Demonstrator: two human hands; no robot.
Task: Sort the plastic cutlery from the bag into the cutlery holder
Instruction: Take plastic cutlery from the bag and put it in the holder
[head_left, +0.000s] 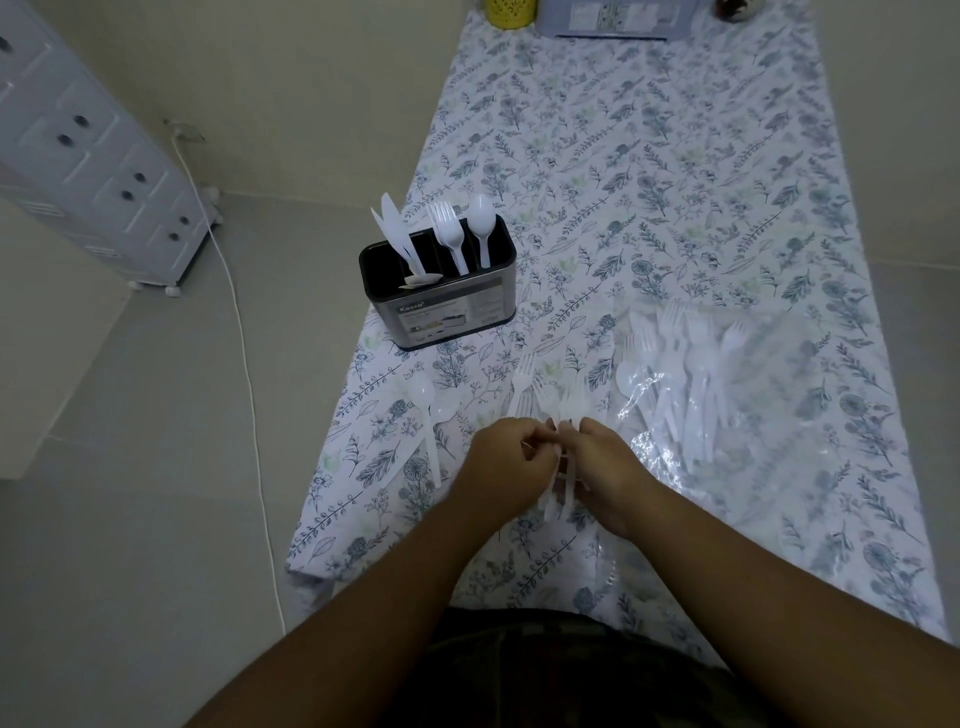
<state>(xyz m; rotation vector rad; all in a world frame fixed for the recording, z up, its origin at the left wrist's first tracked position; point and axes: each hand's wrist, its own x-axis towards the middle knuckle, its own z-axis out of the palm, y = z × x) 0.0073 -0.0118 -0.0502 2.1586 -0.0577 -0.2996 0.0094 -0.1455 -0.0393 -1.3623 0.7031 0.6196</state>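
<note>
A black cutlery holder (410, 312) stands at the table's left edge with white knives (397, 234), forks (448, 228) and a spoon (480, 221) upright in separate slots. My left hand (501, 462) and my right hand (610, 470) meet at the near middle, both closed around a bunch of white plastic forks (550, 402) whose tines point away from me. Two white spoons (431, 410) lie on the cloth left of my hands. A clear plastic bag (769, 364) with several forks and spoons lies to the right.
A floral cloth (649, 171) covers the narrow table. At the far end stand a yellow cup (511, 11) and a grey box (615, 18). Left of the table are tiled floor, a white cable (249, 374) and a white drawer unit (88, 156).
</note>
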